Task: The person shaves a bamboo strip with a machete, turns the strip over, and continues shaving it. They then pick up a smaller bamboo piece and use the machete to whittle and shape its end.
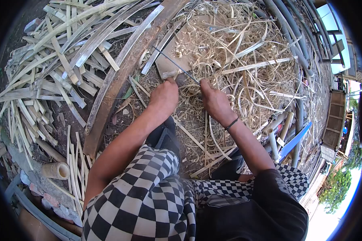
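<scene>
My right hand point(216, 101) is closed around the near end of a long, thin, dark blade point(173, 63). It points up and to the left, and its handle is hidden in my fist. My left hand point(164, 95) is closed just below the near edge of a flat brownish board point(176, 56); whatever its fingers hold is hidden. The blade crosses above the board. Curled bamboo shavings point(241, 60) cover part of the board and the ground to its right.
A rusty brown beam point(122, 78) runs along the left of the board. Beyond it lies a heap of split bamboo strips point(56, 52). A cut bamboo tube point(56, 171) stands out at lower left. Long poles point(287, 30) and a blue strip point(295, 141) are on the right.
</scene>
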Action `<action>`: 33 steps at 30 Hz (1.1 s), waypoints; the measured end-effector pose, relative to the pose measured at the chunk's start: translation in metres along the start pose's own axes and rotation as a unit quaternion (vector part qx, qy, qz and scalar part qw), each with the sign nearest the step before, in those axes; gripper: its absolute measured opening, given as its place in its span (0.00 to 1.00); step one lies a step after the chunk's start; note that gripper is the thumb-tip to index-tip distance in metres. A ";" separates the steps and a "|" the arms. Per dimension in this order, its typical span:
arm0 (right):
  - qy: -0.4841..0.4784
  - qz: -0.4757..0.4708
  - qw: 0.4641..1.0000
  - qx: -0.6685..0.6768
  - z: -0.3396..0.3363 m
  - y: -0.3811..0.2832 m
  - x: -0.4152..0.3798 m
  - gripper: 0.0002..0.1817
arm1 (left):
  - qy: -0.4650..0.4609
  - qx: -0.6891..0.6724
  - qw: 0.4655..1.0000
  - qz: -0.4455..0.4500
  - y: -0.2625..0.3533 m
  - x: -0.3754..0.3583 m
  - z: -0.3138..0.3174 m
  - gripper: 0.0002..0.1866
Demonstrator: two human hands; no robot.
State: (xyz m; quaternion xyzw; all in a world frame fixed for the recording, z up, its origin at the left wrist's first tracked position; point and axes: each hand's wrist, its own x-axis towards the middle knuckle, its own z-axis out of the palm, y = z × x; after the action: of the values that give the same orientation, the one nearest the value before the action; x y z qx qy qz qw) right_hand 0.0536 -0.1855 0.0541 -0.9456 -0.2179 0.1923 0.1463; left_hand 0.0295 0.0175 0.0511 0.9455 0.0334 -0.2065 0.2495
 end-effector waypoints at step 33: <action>-0.004 -0.001 1.000 -0.014 -0.003 -0.022 0.006 0.13 | -0.217 -0.579 0.765 -0.182 -0.033 0.008 -0.009 0.09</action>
State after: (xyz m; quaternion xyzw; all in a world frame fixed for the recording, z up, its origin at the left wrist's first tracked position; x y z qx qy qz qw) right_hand 0.0520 -0.1644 0.0625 -0.9466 -0.2220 0.1931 0.1318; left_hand 0.0351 0.0509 0.0399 0.5276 0.2631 -0.3887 0.7081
